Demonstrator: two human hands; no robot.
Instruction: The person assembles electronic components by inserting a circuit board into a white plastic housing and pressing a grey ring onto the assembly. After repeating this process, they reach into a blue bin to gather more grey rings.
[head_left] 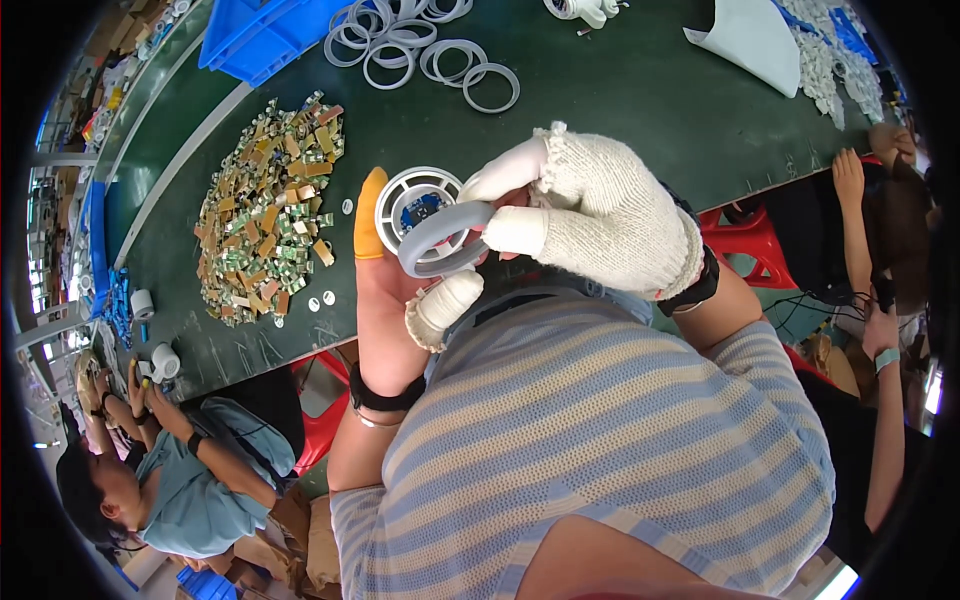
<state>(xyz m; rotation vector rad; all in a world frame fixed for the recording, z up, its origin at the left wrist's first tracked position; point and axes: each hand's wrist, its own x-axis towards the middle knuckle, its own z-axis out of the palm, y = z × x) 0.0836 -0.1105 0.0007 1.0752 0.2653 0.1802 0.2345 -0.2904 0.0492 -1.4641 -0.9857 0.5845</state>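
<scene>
Right hand [600,215], in a knitted white glove with the fingertips cut off and cots on the fingers, is pinching a grey ring [440,240] and pressing it against a round white housing [420,205] that has a small blue circuit board showing in its middle. Left hand [395,270] cradles that housing from below — orange cot on one finger, white one on the thumb — so it's grasping the housing while the right grips the ring. Both parts are held up off the table, close to the chest.

Looks to me like the fitting step: the ring sits only partly over the housing's lower edge, not seated all round. I'd guess the next bit needs the ring lined up square with the rim and pressed evenly, otherwise it'll go on cocked.

Around it: dark green table [620,110] with a big heap of little green-and-brown circuit boards [265,215] off to the left, a cluster of loose grey rings [420,45] further back, a blue bin [255,40] in the corner, and a white sheet [755,35] top right. A few small white discs [320,300] lie near the table edge. Other people are seated on either side — nothing of theirs is in the way, the hands are well clear of the piles.
</scene>
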